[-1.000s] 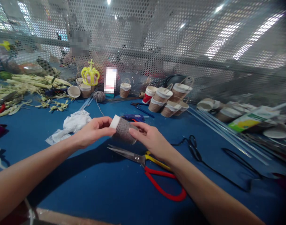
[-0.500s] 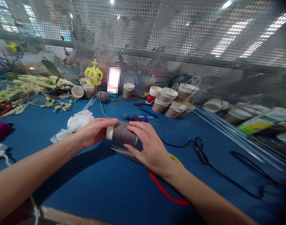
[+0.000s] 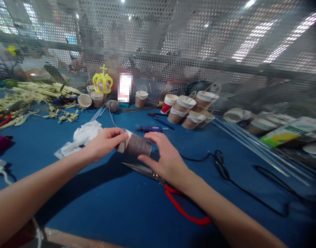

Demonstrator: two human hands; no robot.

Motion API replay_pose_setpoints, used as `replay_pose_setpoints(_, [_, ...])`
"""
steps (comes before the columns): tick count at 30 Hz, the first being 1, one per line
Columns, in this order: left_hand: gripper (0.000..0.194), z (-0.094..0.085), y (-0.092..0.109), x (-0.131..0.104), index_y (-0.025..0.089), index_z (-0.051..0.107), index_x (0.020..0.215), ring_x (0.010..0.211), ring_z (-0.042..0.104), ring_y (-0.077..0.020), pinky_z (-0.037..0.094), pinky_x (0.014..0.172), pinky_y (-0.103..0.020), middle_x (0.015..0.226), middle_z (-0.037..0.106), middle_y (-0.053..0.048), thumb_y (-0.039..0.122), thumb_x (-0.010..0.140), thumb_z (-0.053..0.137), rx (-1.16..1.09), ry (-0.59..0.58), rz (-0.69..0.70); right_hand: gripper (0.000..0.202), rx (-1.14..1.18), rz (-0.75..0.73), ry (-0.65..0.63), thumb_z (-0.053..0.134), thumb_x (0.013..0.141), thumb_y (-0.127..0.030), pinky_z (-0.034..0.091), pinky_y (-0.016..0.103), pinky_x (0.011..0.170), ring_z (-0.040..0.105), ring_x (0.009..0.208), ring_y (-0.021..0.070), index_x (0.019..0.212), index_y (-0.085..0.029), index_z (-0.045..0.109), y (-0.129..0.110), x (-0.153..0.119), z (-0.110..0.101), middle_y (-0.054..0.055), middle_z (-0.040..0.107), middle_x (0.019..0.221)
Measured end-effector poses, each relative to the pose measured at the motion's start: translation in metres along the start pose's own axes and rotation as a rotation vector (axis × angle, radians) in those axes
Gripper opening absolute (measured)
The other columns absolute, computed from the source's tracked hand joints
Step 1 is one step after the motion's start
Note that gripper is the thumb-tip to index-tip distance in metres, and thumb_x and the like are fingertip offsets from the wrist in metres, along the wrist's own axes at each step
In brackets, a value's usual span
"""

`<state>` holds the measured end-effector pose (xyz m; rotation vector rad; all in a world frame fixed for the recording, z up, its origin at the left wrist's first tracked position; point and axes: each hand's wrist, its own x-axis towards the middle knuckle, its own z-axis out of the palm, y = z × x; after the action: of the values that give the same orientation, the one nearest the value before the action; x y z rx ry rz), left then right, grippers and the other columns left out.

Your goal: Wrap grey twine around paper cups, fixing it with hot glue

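A paper cup wound with grey yarn (image 3: 138, 145) lies tilted on its side in the air, its white rim end to the left. My left hand (image 3: 106, 143) pinches that rim between thumb and fingers. Around the cup's other end curves my right hand (image 3: 168, 158), thumb and fingers spread apart; whether the fingertips touch the yarn is hard to tell. Under the right hand and wrist lie scissors with red handles (image 3: 184, 210), blades pointing left. Beyond the cup, a strand runs back to a grey yarn ball (image 3: 112, 106).
A blue glue gun (image 3: 150, 128) and crumpled white cloth (image 3: 87, 133) lie behind my hands. Several small wrapped buckets (image 3: 191, 120) and a red cup (image 3: 168, 104) stand near the mesh screen (image 3: 152, 41). Clear rods (image 3: 251, 146) and a black cord (image 3: 247, 191) lie right.
The cup has turned a little in my left hand, and its rim shows more. The fingers of my right hand have loosened and drawn slightly away to the right.
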<state>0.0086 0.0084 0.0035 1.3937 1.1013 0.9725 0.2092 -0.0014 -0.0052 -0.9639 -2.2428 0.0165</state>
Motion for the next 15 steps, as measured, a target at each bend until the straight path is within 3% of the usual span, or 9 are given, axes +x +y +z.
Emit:
replay_pose_setpoints(3, [0.022, -0.002, -0.003, 0.001, 0.014, 0.053, 0.06, 0.054, 0.042, -0.0085, 0.031, 0.053, -0.021, 0.057, 0.049, 0.003, 0.03, 0.075, 0.051, 0.197, -0.039, 0.128, 0.033, -0.087, 0.339, 0.048, 0.045, 0.083, -0.04, 0.048, 0.037, 0.078, 0.059, 0.087, 0.0216, 0.102, -0.014, 0.052, 0.023, 0.008, -0.01, 0.012, 0.06, 0.097])
replay_pose_setpoints(5, [0.022, -0.002, -0.005, 0.001, 0.014, 0.054, 0.062, 0.056, 0.042, -0.009, 0.031, 0.054, -0.021, 0.058, 0.049, 0.003, 0.03, 0.077, 0.049, 0.263, -0.07, 0.166, 0.03, -0.197, 0.521, -0.015, 0.042, 0.084, -0.034, 0.046, 0.037, 0.079, 0.059, 0.087, 0.023, 0.1, -0.012, 0.055, 0.043, 0.012, -0.014, 0.014, 0.061, 0.098])
replay_pose_setpoints(10, [0.026, -0.001, -0.004, 0.0, 0.014, 0.052, 0.061, 0.052, 0.038, -0.0085, 0.028, 0.05, -0.021, 0.056, 0.045, 0.004, 0.033, 0.079, 0.046, 0.317, -0.126, 0.158, 0.012, -0.204, 0.63, -0.195, 0.061, 0.068, -0.029, 0.047, 0.038, 0.07, 0.062, 0.077, 0.0275, 0.068, -0.017, 0.061, 0.075, 0.017, -0.003, 0.011, 0.065, 0.07])
replay_pose_setpoints(15, [0.027, -0.003, -0.004, 0.001, 0.014, 0.054, 0.062, 0.053, 0.037, -0.0084, 0.028, 0.05, -0.02, 0.057, 0.046, 0.003, 0.033, 0.079, 0.046, 0.343, -0.128, 0.172, 0.003, -0.129, 0.715, -0.21, 0.06, 0.064, -0.018, 0.046, 0.039, 0.067, 0.062, 0.075, 0.0292, 0.065, -0.016, 0.058, 0.077, 0.025, 0.008, 0.013, 0.064, 0.069])
